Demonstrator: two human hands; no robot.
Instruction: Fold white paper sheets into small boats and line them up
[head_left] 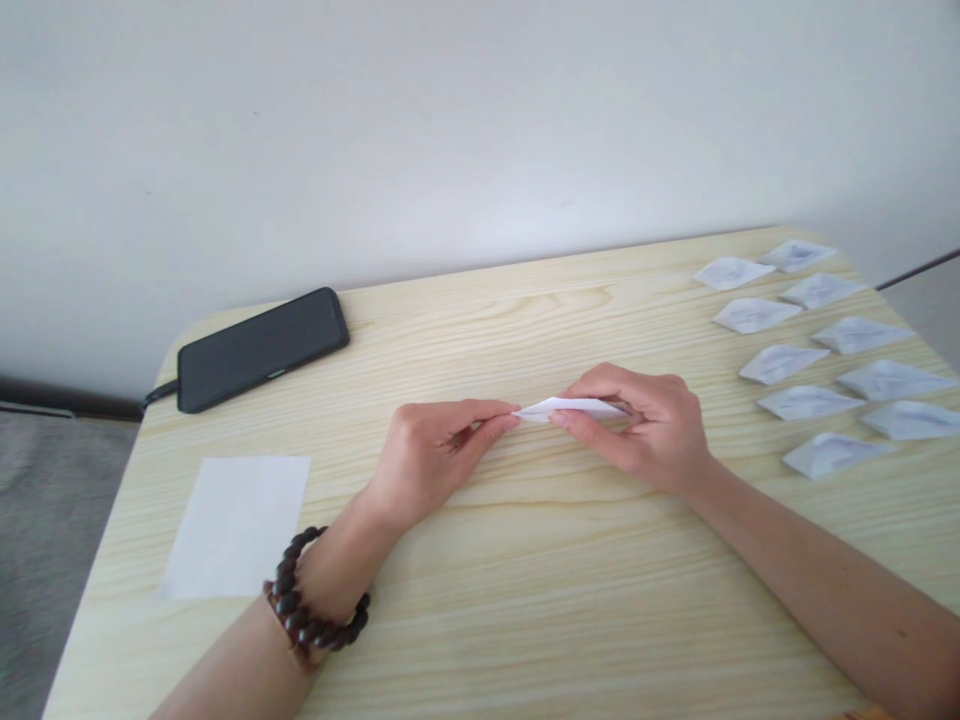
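Note:
A folded white paper (574, 405), narrow and pointed at its left end, is held between my hands over the middle of the table. My left hand (435, 455) pinches its left tip between thumb and forefinger. Around the right part of the paper my right hand (645, 425) is closed, thumb on the near side and fingers behind. The paper's right end is partly hidden by that hand. On the right of the table lie several folded white paper pieces (810, 402) in two rough columns, each pointed at the ends.
A flat white paper sheet (232, 525) lies at the left, beside my left wrist with its dark bead bracelet (289, 600). Behind it rests a black phone (262, 350) with a cable plugged in. The light wooden table (525, 620) meets a white wall (450, 130) at the back.

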